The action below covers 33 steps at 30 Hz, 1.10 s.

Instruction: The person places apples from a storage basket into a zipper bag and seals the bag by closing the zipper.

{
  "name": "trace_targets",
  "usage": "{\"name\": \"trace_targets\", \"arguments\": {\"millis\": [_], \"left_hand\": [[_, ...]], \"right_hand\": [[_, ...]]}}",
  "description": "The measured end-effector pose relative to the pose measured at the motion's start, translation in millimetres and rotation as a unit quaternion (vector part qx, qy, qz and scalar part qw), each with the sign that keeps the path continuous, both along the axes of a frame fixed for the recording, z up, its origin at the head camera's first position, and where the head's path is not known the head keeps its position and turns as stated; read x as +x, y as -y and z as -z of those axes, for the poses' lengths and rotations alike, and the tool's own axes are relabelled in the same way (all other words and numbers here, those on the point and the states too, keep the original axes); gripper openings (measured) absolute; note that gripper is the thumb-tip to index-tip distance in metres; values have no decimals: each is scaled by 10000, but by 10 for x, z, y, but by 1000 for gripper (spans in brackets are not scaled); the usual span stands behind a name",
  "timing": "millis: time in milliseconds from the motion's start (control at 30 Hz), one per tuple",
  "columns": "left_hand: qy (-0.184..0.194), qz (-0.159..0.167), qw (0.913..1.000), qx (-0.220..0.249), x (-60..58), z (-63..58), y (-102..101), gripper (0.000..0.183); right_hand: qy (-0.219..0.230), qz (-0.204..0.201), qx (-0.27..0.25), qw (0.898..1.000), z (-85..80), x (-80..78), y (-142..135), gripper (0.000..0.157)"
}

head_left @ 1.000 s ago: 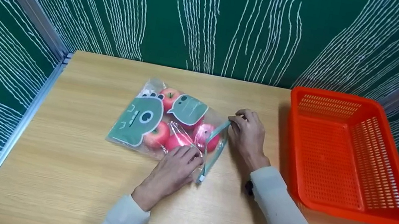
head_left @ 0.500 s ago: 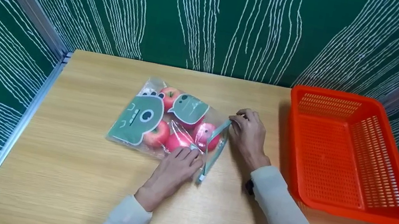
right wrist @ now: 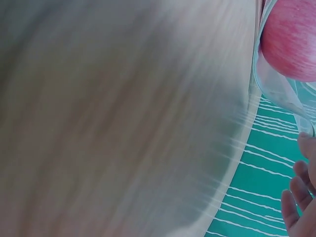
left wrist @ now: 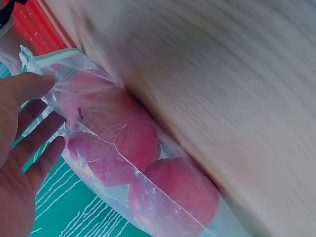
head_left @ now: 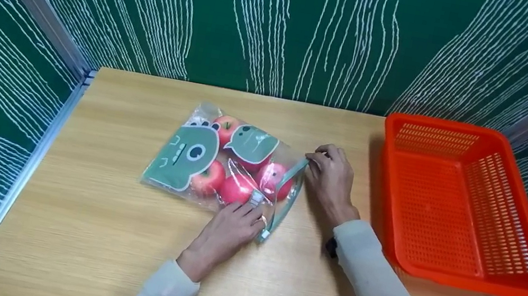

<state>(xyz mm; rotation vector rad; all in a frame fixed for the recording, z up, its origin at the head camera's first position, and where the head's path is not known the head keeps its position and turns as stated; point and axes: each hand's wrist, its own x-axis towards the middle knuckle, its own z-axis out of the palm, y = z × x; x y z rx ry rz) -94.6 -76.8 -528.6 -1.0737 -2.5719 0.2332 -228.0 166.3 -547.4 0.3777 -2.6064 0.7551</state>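
Observation:
A clear zip bag (head_left: 182,158) with green cartoon prints lies flat on the table, holding several red apples (head_left: 208,179). Its green-edged mouth faces right and gapes, with a white slider (head_left: 265,234) at the near corner. My right hand (head_left: 332,181) pinches the far corner of the mouth between thumb and finger; its other fingers bend loosely in the right wrist view. At the bag's near edge, by the slider, my left hand (head_left: 227,230) holds the plastic. In the left wrist view its thumb lies over the film and the other fingers are spread beside it.
An orange-red plastic basket (head_left: 451,217) stands on the right of the wooden table (head_left: 84,225). Green walls (head_left: 294,30) with white wavy lines rise behind the table and at both sides.
The bag and right hand have shifted very slightly right. My left fingers have drawn back a little, uncovering a small white label on the bag.

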Motion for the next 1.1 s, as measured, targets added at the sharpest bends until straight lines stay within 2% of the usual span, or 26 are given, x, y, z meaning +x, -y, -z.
{"name": "trace_targets", "arguments": {"millis": [500,767,900,1100], "left_hand": [[176,-123,9952,952,49,12,68,36],[715,-143,9854,1541,44,-9,139,48],[891,-112,9751,2026,41,-22,177,44],[1095,-170,9427,3148,16,-29,226,28]], "right_hand": [[-342,-95,39,9994,19,11,-91,14],[-335,-81,-73,9994,-21,60,-129,14],[-179,-21,-107,9998,-61,99,-152,17],[-279,-46,-177,9994,-104,141,-191,15]]}}
